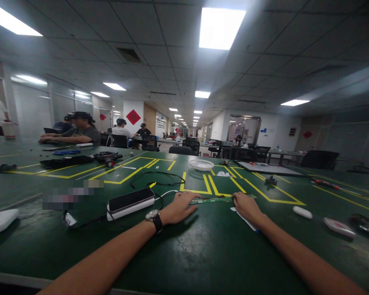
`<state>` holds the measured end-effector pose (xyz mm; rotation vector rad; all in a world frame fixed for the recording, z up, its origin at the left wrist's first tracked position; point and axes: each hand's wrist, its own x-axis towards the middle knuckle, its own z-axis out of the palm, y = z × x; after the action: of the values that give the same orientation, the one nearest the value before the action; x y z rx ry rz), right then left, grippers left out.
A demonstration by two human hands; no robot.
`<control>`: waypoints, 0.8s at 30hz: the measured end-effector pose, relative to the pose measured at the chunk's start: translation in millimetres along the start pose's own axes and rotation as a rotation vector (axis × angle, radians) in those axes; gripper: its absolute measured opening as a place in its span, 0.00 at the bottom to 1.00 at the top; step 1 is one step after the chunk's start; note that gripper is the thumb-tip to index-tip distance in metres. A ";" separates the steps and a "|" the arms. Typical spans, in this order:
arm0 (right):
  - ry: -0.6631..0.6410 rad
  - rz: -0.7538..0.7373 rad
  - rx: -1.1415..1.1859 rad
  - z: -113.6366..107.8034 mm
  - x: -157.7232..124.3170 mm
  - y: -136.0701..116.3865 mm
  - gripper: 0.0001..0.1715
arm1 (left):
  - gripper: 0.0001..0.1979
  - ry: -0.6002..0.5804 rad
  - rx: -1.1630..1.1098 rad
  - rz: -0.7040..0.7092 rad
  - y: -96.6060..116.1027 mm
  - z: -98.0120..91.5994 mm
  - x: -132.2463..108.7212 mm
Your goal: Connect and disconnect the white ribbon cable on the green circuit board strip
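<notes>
A long, thin green strip with pale markings lies crosswise on the table in front of me; its exact kind is too blurred to tell. My left hand, with a watch on the wrist, rests by its left end. Its fingertips touch the strip and the thumb is held apart. The fingers of my right hand are curled closed on the strip toward its right end, and a bit of green shows beyond them. Partly beneath that hand is a white paper-like piece.
To the left, a black phone lies on a white box among cables. A white basket stands ahead on the yellow-taped green table. White oval objects lie right. A person sits at the far left.
</notes>
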<state>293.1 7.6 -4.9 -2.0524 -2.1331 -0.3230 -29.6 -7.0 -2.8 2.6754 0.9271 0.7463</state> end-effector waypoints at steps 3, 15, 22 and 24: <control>-0.012 0.015 -0.006 3.4 -2.1 -0.9 0.24 | 0.18 -0.029 0.032 0.028 -1.4 0.7 -0.6; -0.094 -0.053 0.134 -4.8 -3.2 6.1 0.31 | 0.17 -0.046 0.060 0.044 -3.9 -0.7 -0.8; -0.113 -0.198 0.231 -13.1 -2.6 -5.1 0.35 | 0.16 0.024 0.094 0.035 -3.5 -8.1 0.1; -0.119 -0.325 0.309 -15.7 -6.8 -15.3 0.32 | 0.16 0.017 0.101 0.046 -1.9 -8.8 0.0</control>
<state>277.6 -3.6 7.8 -1.5947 -2.4087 0.0924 -35.2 -5.3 4.0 2.7913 0.9341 0.7527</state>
